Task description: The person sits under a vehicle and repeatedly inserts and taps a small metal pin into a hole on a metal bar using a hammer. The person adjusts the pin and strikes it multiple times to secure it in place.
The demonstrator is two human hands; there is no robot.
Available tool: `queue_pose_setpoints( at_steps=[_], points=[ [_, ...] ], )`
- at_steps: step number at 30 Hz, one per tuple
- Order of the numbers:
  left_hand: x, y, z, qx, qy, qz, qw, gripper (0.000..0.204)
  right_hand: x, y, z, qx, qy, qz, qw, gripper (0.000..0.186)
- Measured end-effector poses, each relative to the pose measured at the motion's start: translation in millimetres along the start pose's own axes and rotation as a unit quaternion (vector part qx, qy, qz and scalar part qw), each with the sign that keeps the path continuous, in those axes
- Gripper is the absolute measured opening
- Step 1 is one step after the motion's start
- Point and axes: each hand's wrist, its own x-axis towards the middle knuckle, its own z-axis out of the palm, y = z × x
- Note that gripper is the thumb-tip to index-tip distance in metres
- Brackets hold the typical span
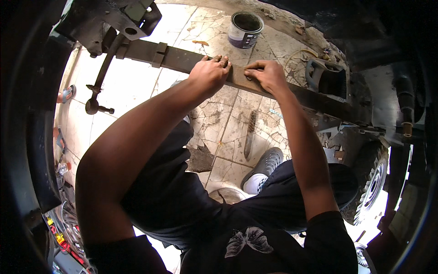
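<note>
A long dark metal beam (178, 59) crosses in front of me, from the upper left down to the right. My left hand (209, 74) is closed over it near the middle, its fingers bent across the far edge. Just to the right, my right hand (267, 75) is over the same beam, thumb and forefinger pinched together close to its surface. Whatever sits in that pinch is too small and dark to make out. A metal band (159, 55) wraps the beam left of my hands.
Beyond the beam stand a paint can (246, 29) and a cut-open plastic jug (315, 73). A wire brush (250, 134) lies on cracked tiles near my shoe (269, 160). A rod with a ball joint (92, 106) hangs left; a wheel (373, 182) is right. Another person's sandalled foot (68, 93) shows far left.
</note>
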Motion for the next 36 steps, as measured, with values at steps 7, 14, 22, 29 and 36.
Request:
queue_pose_setpoints(
  at_steps=[7,14,22,29,36],
  points=[
    [-7,-10,-3,-0.021,-0.011,0.013,1.0,0.055,5,3,-20,-0.056,-0.026,-0.004,0.998,0.025],
    [0,1,-7,0.0,-0.022,-0.001,1.0,0.057,-3,5,-7,-0.034,0.014,0.001,0.999,0.024],
    [-8,-21,0,-0.025,0.004,0.03,0.999,0.062,0,-2,-19,-0.111,-0.026,-0.012,0.993,0.027],
    [-4,-10,18,0.028,0.081,0.029,0.996,0.06,8,17,-20,-0.066,-0.022,-0.013,0.997,0.029],
    [-6,-17,12,0.0,0.069,0.037,0.997,0.052,22,-15,1,-0.103,-0.019,-0.011,0.994,0.027]
  ],
)
